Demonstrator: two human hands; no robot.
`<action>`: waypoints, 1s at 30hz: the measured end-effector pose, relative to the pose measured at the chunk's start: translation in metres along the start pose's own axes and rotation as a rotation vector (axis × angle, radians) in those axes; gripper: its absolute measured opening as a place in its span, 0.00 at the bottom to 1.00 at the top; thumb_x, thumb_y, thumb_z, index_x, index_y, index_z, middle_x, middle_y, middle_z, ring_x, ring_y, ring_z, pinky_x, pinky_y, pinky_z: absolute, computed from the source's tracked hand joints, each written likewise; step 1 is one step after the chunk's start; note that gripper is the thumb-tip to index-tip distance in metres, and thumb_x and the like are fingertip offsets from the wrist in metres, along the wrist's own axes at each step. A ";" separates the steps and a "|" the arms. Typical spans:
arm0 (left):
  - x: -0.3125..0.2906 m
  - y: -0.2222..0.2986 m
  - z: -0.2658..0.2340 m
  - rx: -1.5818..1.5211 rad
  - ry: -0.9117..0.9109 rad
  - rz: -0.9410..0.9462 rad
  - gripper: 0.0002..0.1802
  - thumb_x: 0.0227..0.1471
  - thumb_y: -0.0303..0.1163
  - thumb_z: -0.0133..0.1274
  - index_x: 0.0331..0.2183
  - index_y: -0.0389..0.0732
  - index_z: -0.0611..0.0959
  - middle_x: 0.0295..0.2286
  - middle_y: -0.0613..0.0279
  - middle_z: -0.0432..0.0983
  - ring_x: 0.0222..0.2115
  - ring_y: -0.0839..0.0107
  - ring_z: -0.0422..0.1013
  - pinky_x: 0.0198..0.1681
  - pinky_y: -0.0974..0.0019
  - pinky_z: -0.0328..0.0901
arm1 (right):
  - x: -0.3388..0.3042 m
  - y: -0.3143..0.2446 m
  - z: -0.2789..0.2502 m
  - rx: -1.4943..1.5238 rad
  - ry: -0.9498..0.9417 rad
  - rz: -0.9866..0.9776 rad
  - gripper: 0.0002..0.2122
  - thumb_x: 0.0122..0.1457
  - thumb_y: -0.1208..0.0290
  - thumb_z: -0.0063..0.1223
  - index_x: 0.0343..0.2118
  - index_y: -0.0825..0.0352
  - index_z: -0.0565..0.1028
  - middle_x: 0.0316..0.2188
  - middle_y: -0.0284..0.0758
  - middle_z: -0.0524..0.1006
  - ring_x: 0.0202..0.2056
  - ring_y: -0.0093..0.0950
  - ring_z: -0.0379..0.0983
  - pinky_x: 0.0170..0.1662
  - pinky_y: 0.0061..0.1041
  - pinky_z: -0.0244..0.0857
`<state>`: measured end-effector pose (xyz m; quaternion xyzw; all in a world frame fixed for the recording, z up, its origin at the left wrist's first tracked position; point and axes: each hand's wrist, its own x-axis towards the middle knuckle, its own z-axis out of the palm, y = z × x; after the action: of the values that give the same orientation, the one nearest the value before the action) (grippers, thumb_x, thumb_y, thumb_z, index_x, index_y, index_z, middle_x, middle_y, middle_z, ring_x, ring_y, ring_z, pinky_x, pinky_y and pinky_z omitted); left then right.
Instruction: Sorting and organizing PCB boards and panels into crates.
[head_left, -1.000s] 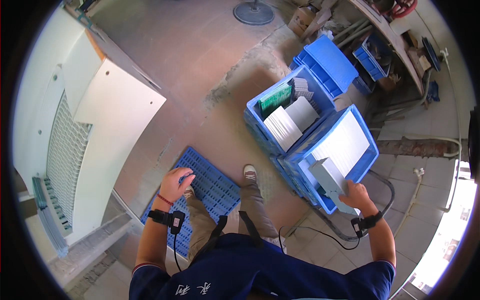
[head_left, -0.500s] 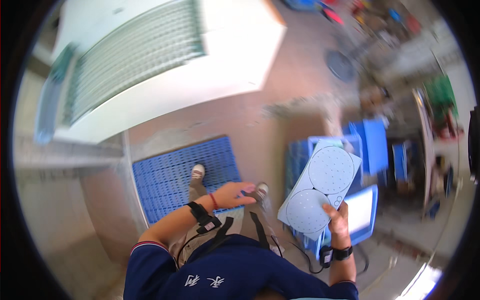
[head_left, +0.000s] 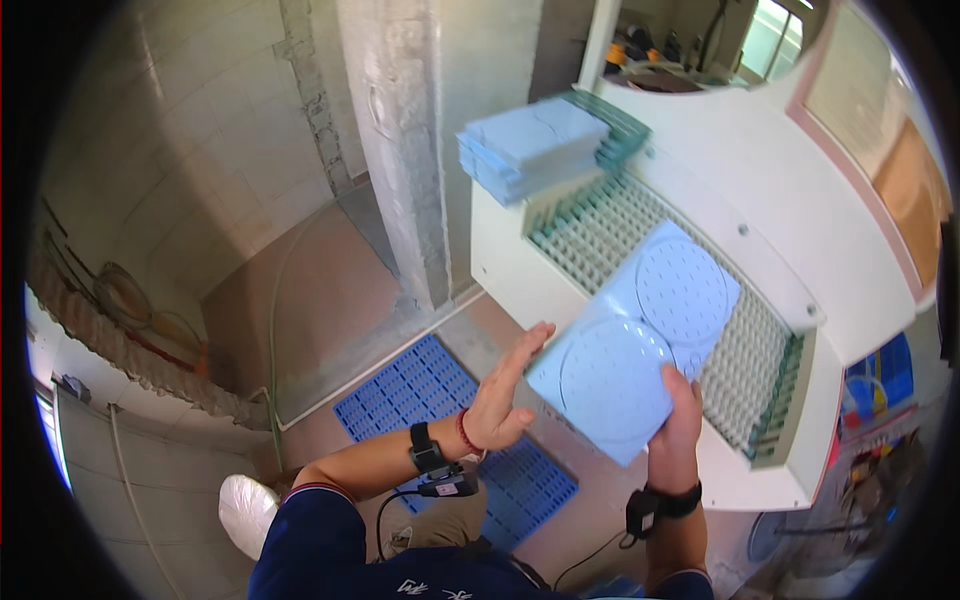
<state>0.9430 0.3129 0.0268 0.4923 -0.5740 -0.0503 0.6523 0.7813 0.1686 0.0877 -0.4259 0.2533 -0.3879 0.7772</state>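
Observation:
A light-blue rectangular panel (head_left: 612, 375) with two large circles filled with small dashes is in my right hand (head_left: 680, 425). The thumb lies on its face at the near right edge, and the other fingers are hidden beneath. The panel is held over the front of a white machine, covering part of its green-grey slatted roller bed (head_left: 765, 350). My left hand (head_left: 500, 395) is open, fingers stretched out, close beside the panel's left corner; whether it touches is unclear. At the machine's left end lies a stack of similar light-blue panels (head_left: 540, 135).
The machine's white housing (head_left: 800, 215) rises behind the roller bed. A blue slatted plastic pallet (head_left: 405, 390) lies on the floor under me. To the left stand a grey pillar (head_left: 395, 150) and a tiled wall. Cables run from the straps on both my wrists.
My view has swung to the left, so the machine is in front and the blue crates have gone from sight. The panel, still in my right hand, is now over the roller bed.

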 end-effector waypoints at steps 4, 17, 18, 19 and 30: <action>0.096 -0.033 -0.055 0.165 0.268 0.068 0.32 0.55 0.41 0.38 0.53 0.27 0.59 0.53 0.40 0.57 0.54 0.49 0.55 0.57 0.57 0.48 | 0.110 0.005 0.083 0.055 -0.239 0.043 0.23 0.54 0.67 0.48 0.50 0.75 0.63 0.47 0.43 0.70 0.47 0.34 0.68 0.51 0.30 0.61; 0.254 -0.200 -0.151 0.445 0.368 -0.069 0.21 0.56 0.40 0.39 0.47 0.36 0.69 0.49 0.48 0.64 0.55 0.47 0.52 0.57 0.53 0.47 | 0.323 0.010 0.190 -0.102 -0.243 0.192 0.21 0.52 0.62 0.52 0.48 0.63 0.66 0.42 0.36 0.72 0.42 0.32 0.71 0.44 0.36 0.67; 0.254 -0.198 -0.155 0.496 0.396 -0.045 0.21 0.56 0.41 0.40 0.46 0.37 0.70 0.46 0.48 0.67 0.51 0.50 0.59 0.53 0.57 0.54 | 0.322 0.001 0.195 -0.222 -0.319 0.257 0.22 0.53 0.58 0.52 0.48 0.64 0.66 0.41 0.38 0.73 0.39 0.33 0.72 0.41 0.35 0.69; 0.253 -0.193 -0.151 0.480 0.384 -0.062 0.21 0.56 0.41 0.40 0.46 0.37 0.70 0.46 0.48 0.67 0.51 0.50 0.59 0.53 0.57 0.54 | 0.318 -0.008 0.191 -0.343 -0.373 0.325 0.23 0.53 0.54 0.51 0.47 0.65 0.67 0.39 0.40 0.73 0.37 0.33 0.73 0.38 0.34 0.71; 0.251 -0.196 -0.145 0.311 0.429 -0.253 0.17 0.55 0.36 0.42 0.44 0.37 0.74 0.37 0.50 0.73 0.37 0.60 0.70 0.41 0.63 0.63 | 0.319 -0.051 0.192 -1.273 -0.439 0.502 0.39 0.46 0.28 0.34 0.17 0.72 0.69 0.16 0.45 0.74 0.15 0.32 0.73 0.18 0.26 0.70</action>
<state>1.2404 0.1394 0.0861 0.6536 -0.3578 0.0627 0.6639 1.0824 -0.0205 0.2088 -0.7935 0.3587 0.1201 0.4768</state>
